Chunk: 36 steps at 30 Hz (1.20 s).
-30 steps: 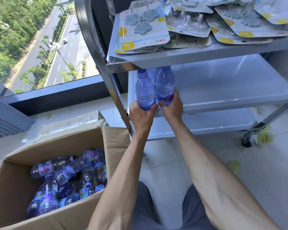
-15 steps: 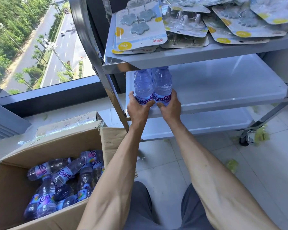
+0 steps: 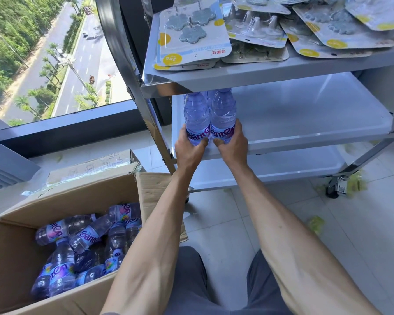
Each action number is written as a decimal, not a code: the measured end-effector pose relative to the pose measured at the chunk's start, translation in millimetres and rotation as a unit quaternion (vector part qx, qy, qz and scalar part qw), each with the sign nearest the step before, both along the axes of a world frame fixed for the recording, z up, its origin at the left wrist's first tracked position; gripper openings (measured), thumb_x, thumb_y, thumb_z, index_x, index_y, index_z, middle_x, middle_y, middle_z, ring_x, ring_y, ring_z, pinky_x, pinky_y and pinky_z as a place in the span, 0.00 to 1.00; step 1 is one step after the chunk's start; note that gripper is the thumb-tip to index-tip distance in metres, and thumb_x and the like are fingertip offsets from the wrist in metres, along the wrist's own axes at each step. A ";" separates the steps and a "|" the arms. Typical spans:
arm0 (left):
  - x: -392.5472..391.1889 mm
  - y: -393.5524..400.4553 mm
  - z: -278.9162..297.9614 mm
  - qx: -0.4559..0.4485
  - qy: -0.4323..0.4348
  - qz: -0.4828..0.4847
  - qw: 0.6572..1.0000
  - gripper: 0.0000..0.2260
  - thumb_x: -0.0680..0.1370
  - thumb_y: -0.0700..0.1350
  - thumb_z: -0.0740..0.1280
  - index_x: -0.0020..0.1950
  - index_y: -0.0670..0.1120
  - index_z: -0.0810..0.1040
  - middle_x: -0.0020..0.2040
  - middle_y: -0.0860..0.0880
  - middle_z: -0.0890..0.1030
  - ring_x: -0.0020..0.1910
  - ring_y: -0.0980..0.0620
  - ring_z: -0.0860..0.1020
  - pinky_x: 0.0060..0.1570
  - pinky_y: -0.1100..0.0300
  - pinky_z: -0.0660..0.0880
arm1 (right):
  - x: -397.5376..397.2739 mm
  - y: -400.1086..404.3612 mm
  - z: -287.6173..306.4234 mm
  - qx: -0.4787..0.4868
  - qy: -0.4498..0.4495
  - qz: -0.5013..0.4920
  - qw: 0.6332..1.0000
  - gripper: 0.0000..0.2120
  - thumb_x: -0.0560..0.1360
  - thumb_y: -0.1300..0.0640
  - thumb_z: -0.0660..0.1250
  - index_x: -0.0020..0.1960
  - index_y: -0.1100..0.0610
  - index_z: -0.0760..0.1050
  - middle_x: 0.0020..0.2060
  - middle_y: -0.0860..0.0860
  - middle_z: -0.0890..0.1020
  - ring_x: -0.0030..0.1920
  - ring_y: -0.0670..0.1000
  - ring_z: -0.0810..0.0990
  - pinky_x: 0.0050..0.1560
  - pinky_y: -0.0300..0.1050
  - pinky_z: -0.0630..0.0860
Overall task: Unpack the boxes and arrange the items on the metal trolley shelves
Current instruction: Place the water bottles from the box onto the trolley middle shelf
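Two clear water bottles with purple labels stand upright side by side at the left front of the metal trolley's middle shelf (image 3: 305,123). My left hand (image 3: 189,151) grips the base of the left bottle (image 3: 196,114). My right hand (image 3: 232,146) grips the base of the right bottle (image 3: 223,112). Their caps are hidden under the top shelf (image 3: 237,76). At the lower left, an open cardboard box (image 3: 16,258) holds several more bottles (image 3: 84,246) lying in a heap.
Blister packs of hooks (image 3: 193,35) cover the top shelf. The bottom shelf (image 3: 271,171) is bare. The trolley's upright post (image 3: 132,71) stands left of my hands, a caster (image 3: 337,189) at the right. A window (image 3: 43,55) lies behind the box. Green scraps (image 3: 315,223) litter the tiled floor.
Both hands have pushed the two bottles a little deeper onto the middle shelf, keeping their grip. The camera has shifted slightly.
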<state>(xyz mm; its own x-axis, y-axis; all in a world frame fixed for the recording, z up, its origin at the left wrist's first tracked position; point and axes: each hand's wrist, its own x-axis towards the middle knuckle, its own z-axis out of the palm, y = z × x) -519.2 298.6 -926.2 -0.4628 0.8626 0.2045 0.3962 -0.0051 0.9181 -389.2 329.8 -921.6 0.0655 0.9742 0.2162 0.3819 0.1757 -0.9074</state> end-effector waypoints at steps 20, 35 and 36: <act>-114.2 -197.5 -28.8 -0.083 0.056 0.299 0.949 0.09 0.71 0.38 0.63 0.44 0.45 0.82 0.39 0.47 0.84 0.40 0.44 0.79 0.39 0.60 0.68 | -136.8 -162.7 -31.2 -0.094 -0.011 0.057 0.994 0.10 0.70 0.64 0.62 0.46 0.58 0.80 0.40 0.55 0.85 0.38 0.58 0.83 0.43 0.51 0.81; -262.2 -261.6 -159.3 -0.455 -0.115 0.292 0.833 0.14 0.75 0.44 0.65 0.58 0.43 0.82 0.57 0.39 0.82 0.57 0.38 0.80 0.57 0.53 0.76 | -263.2 -222.0 -135.2 -0.494 -0.218 0.170 0.824 0.24 0.79 0.59 0.62 0.73 0.66 0.64 0.70 0.61 0.70 0.69 0.59 0.70 0.65 0.45 0.68; -265.2 -259.8 -170.9 -0.476 -0.117 0.273 0.828 0.14 0.75 0.44 0.65 0.58 0.42 0.82 0.57 0.39 0.82 0.58 0.38 0.79 0.57 0.53 0.76 | -263.5 -223.9 -148.0 -0.529 -0.211 0.156 0.807 0.25 0.80 0.58 0.61 0.74 0.65 0.62 0.71 0.61 0.69 0.70 0.59 0.70 0.65 0.44 0.68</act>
<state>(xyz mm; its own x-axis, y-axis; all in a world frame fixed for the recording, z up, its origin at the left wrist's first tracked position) -784.3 38.8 -1097.1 -0.7677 0.2311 -0.5977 -0.0882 0.8857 0.4558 -652.7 105.9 -1069.6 -0.0809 0.5818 -0.8093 0.7835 -0.4647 -0.4124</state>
